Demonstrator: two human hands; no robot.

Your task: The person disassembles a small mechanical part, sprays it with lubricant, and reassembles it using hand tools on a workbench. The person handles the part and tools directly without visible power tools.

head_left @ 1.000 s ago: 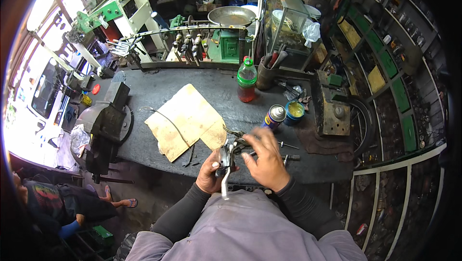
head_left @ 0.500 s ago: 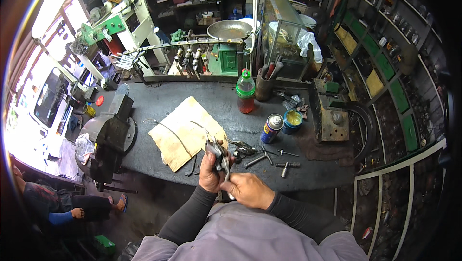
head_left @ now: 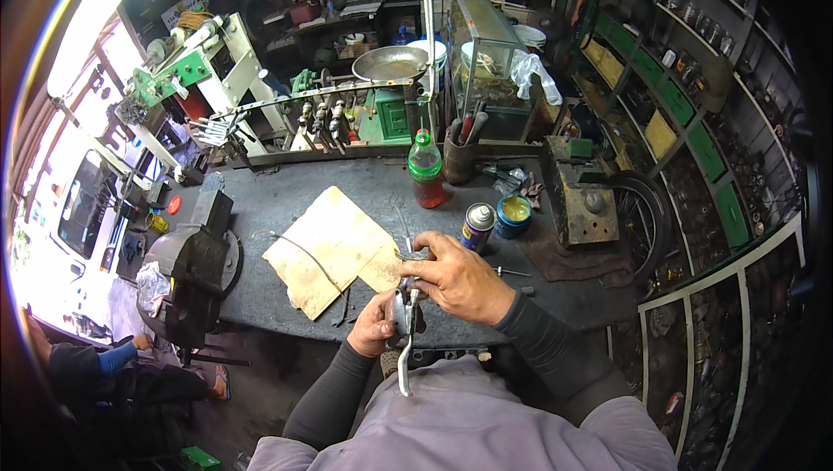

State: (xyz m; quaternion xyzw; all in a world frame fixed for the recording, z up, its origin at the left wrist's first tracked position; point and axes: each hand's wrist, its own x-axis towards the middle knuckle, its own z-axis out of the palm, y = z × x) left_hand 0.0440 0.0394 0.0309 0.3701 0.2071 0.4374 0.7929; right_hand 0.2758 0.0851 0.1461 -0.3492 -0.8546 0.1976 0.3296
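A dark grey counter (head_left: 286, 297) fills a cluttered workshop, shelves of parts lining the wall to the right. Both hands work at its near edge on a silvery metal brake lever (head_left: 404, 332), its slim blade hanging down past the fingers. The left hand (head_left: 375, 330) has its grip wrapped round the lever's body from below; the right hand (head_left: 458, 278) pinches its top from above. A cardboard sheet (head_left: 334, 258) lies just beyond the grip, a spray can (head_left: 476, 227) beyond the right hand.
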